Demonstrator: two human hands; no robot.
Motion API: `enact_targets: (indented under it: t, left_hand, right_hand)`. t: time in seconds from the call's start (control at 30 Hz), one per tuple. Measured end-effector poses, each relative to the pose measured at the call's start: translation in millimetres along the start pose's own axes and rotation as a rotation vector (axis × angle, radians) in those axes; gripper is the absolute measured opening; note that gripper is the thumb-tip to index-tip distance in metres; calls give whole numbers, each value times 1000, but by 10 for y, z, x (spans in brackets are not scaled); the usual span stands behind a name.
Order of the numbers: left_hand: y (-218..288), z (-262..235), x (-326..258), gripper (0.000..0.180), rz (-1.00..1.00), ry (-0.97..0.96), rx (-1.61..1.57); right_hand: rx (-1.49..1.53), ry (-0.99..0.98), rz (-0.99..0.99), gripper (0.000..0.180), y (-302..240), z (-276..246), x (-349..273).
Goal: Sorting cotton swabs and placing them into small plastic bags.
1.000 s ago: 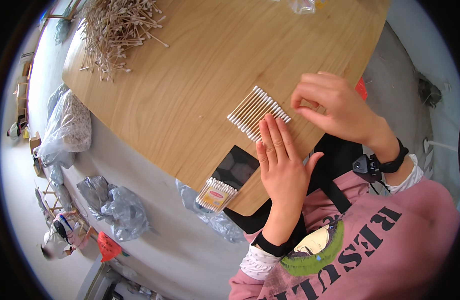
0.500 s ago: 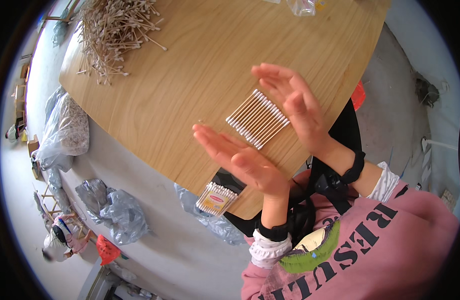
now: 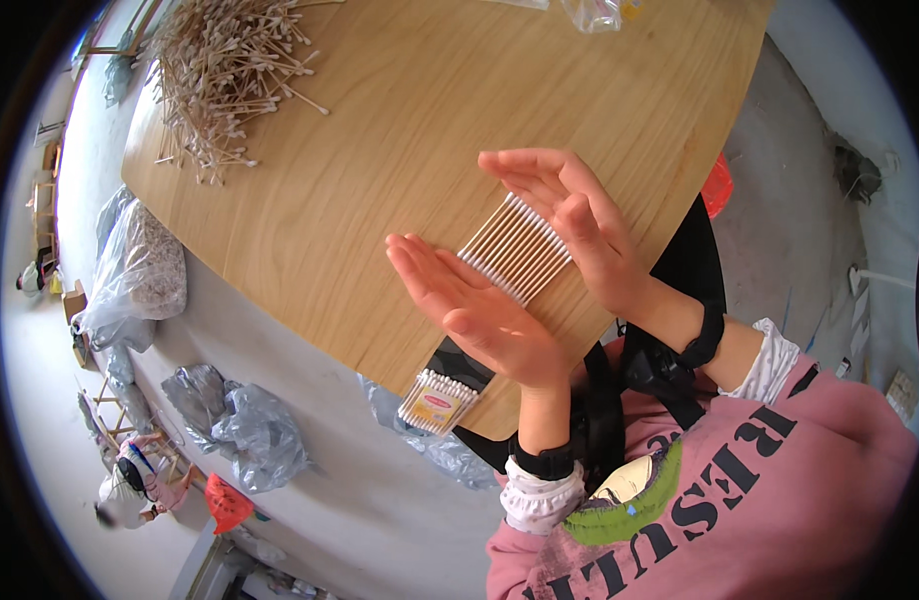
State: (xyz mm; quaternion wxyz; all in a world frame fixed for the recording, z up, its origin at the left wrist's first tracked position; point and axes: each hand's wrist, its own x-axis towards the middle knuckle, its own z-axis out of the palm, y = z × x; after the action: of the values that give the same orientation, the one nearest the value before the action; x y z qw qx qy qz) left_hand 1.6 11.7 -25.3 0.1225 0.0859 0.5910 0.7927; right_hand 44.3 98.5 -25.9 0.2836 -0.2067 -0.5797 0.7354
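Note:
A row of cotton swabs (image 3: pixel 517 248) lies side by side on the wooden table (image 3: pixel 379 150), white tips lined up at both ends. My left hand (image 3: pixel 474 310) is open, fingers straight and together, its edge along the near-left ends of the row. Across from it, my right hand (image 3: pixel 584 235) is open too, fingers extended along the far-right ends and hiding some tips. The palms face each other with the swabs between; whether either hand touches the tips, I cannot tell. A pack of cotton swabs (image 3: pixel 439 402) with a yellow label rests by the table's near edge, on a dark flat item (image 3: pixel 461 362).
A big heap of loose cotton swabs (image 3: pixel 224 75) covers the table's far left. Clear plastic packaging (image 3: pixel 591 12) lies at the far edge. Beyond the table's left side, a filled clear bag (image 3: pixel 144 260) and grey plastic bags (image 3: pixel 249 430) lie on the floor; other people (image 3: pixel 129 485) are farther off.
My hands have come closer to the row from both sides, the right one moving down and left. The swabs sit more evenly aligned. The view has shifted slightly.

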Motion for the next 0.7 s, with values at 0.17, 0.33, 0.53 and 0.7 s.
enact_targets:
  t: [0.17, 0.33, 0.53, 0.7]
  left_hand:
    - [63, -32, -77, 73, 15, 64, -4]
    - [81, -39, -153, 76, 30, 138, 73]
    - [31, -11, -173, 82, 9, 115, 44]
    - [84, -76, -125, 83, 43, 140, 95]
  right_hand:
    - [76, 27, 23, 75, -29, -34, -58]
    - [10, 40, -8, 76, -48, -67, -102]
    - [20, 6, 13, 77, -10, -47, -118]
    - [-55, -20, -34, 77, -95, -125, -12]
